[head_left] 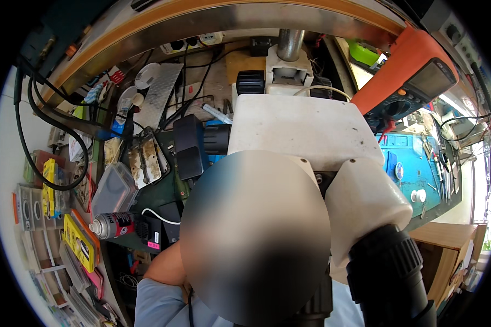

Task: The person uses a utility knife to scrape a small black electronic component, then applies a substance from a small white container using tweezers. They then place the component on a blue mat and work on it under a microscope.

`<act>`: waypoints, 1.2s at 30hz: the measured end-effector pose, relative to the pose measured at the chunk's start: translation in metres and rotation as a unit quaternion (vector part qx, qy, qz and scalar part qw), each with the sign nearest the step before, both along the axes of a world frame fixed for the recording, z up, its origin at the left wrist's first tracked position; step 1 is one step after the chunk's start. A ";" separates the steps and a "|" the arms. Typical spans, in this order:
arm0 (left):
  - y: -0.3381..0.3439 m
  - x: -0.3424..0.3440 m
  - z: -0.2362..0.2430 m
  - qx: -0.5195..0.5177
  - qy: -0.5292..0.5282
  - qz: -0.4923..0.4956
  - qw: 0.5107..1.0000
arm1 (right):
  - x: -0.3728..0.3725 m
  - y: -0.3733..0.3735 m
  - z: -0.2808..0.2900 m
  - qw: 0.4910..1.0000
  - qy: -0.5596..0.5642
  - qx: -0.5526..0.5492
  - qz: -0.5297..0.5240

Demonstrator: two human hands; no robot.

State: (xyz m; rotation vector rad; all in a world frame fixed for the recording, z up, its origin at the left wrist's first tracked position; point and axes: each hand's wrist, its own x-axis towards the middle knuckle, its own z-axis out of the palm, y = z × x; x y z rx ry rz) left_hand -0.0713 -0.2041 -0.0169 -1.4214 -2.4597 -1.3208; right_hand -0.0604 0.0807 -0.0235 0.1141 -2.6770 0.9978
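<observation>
A white stereo microscope [305,128] fills the middle, its black eyepiece [386,267] pointing toward me at the lower right. My left forearm [166,266], in a light blue sleeve, bends in from the lower edge and passes behind a round blurred patch. That patch and the microscope hide my left hand, so what it touches does not show. Of my right arm, only a bit of light blue sleeve [348,298] seems to appear beside the eyepiece; the right hand is out of sight. Nearest to the left forearm lie a small black device [149,231] and a white cable [159,217].
An orange-cased multimeter [406,82] leans at the upper right. Beyond it is a blue work mat [406,144] with tweezers and small tools. At left lie a spray can [113,225], a clear plastic box [114,188] and a metal fixture [146,161]. Black cables [52,188] hang at the far left.
</observation>
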 end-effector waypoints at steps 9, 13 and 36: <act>-0.004 0.005 0.002 -0.012 -0.007 0.005 1.000 | -0.006 0.001 -0.001 1.000 0.003 0.006 0.005; -0.003 0.006 -0.001 -0.014 -0.005 0.009 1.000 | -0.009 0.001 -0.001 1.000 0.004 0.008 0.007; 0.000 -0.003 -0.021 -0.097 0.002 0.033 0.995 | -0.014 -0.012 0.000 0.998 0.040 0.046 0.024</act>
